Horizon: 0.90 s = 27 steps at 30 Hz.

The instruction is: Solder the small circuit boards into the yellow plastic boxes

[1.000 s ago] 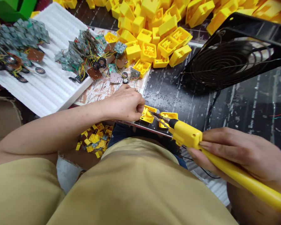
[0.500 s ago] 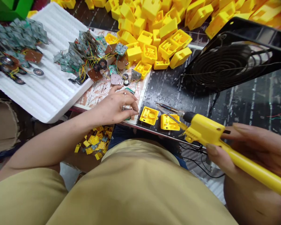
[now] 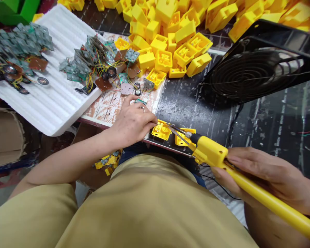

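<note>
our left hand [image 3: 133,120]: fingers bunched against yellow housing [image 3: 161,130] at counter [image 3: 196,103] front edge, real grip? can't tell | right hand [image 3: 268,179] wrapped round soldering iron [image 3: 212,153], tip over housing | housing looks light, stiff, skiddy, we'd pinch its side walls

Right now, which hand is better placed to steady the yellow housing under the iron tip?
Left, probably: the left hand sits at the edge of the yellow housing, while the right hand grips the soldering iron.
</note>
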Motion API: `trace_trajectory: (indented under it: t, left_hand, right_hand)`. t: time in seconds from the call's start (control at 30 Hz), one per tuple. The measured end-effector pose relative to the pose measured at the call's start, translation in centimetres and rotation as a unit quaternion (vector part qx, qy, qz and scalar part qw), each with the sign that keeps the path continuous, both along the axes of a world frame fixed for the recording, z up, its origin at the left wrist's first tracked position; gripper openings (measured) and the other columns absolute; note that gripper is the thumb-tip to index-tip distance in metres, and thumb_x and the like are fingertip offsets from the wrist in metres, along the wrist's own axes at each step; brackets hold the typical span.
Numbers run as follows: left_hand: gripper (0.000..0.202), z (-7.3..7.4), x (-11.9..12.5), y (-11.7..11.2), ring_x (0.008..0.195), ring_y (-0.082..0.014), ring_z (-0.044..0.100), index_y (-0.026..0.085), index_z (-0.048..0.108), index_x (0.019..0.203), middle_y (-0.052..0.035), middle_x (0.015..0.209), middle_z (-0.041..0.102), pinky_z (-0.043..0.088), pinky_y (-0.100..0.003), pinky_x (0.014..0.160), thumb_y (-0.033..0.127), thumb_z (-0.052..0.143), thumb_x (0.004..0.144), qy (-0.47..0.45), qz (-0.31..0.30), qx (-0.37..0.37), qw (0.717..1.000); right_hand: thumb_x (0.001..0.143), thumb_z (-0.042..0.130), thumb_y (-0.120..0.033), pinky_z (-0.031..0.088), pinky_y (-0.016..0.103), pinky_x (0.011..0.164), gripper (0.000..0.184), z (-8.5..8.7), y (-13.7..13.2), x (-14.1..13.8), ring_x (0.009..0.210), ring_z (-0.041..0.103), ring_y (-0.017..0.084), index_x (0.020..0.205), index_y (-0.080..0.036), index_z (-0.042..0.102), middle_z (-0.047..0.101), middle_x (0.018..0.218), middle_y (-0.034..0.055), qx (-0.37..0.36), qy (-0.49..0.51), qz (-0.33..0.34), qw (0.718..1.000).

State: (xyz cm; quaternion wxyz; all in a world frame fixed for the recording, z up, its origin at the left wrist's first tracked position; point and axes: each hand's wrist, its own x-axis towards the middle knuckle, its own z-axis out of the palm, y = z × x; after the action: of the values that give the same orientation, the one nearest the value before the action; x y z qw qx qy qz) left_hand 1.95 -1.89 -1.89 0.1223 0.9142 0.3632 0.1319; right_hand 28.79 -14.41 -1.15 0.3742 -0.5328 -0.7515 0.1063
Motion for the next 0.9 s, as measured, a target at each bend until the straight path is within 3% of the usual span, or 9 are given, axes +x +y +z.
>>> trace_trajectory:
  t: [0.13, 0.37, 0.57, 0.73, 0.9]
  left_hand:
    - [0.024, 0.2, 0.2, 0.0, 0.085, -0.0213, 0.066, 0.022, 0.075, 0.082, -0.0032, 0.080, 0.076, 0.033, -0.054, 0.108, 0.027, 0.054, 0.092, 0.020, 0.008, -0.009, 1.000]
    - [0.022, 0.2, 0.7, 0.5, 0.084, -0.0216, 0.066, 0.020, 0.073, 0.078, -0.0028, 0.076, 0.074, 0.033, -0.054, 0.107, 0.026, 0.054, 0.086, 0.045, 0.004, -0.018, 0.999]
    - [0.022, 0.5, 0.8, 0.7, 0.085, -0.0229, 0.064, 0.021, 0.073, 0.076, -0.0037, 0.074, 0.074, 0.035, -0.055, 0.105, 0.024, 0.053, 0.085, 0.064, -0.012, -0.022, 0.998]
    - [0.023, 0.4, 0.8, 0.8, 0.087, -0.0224, 0.064, 0.021, 0.072, 0.075, -0.0031, 0.075, 0.074, 0.034, -0.053, 0.105, 0.023, 0.053, 0.085, 0.062, -0.019, -0.015, 0.998]
    - [0.023, 0.3, 0.9, 1.0, 0.088, -0.0232, 0.063, 0.021, 0.072, 0.074, -0.0040, 0.074, 0.073, 0.036, -0.052, 0.102, 0.025, 0.053, 0.085, 0.064, -0.025, -0.010, 0.998]
  right_hand:
    - [0.087, 0.071, -0.018, 0.055, 0.019, 0.051, 0.017, 0.1, 0.7, -0.4, 0.062, 0.067, 0.011, 0.096, -0.024, 0.057, 0.069, 0.080, -0.0011, 0.036, 0.010, 0.103, 0.994]
    - [0.090, 0.067, -0.021, 0.059, 0.022, 0.063, 0.009, -0.1, 0.8, -0.7, 0.071, 0.068, 0.011, 0.091, -0.023, 0.058, 0.067, 0.078, -0.0013, 0.042, -0.009, 0.103, 0.994]
    - [0.075, 0.080, -0.009, 0.061, 0.025, 0.065, 0.027, 0.9, 1.6, -1.0, 0.074, 0.069, 0.013, 0.092, -0.017, 0.061, 0.071, 0.081, 0.0040, 0.083, -0.061, 0.163, 0.981]
    - [0.079, 0.078, -0.016, 0.060, 0.026, 0.060, 0.024, 2.2, 1.4, -0.5, 0.068, 0.068, 0.012, 0.093, -0.023, 0.060, 0.071, 0.079, -0.0001, 0.051, -0.077, 0.142, 0.986]
    - [0.091, 0.066, -0.025, 0.057, 0.026, 0.056, 0.006, 1.1, 0.7, 0.5, 0.064, 0.067, 0.013, 0.088, -0.026, 0.061, 0.068, 0.074, -0.0001, 0.025, -0.057, 0.081, 0.995]
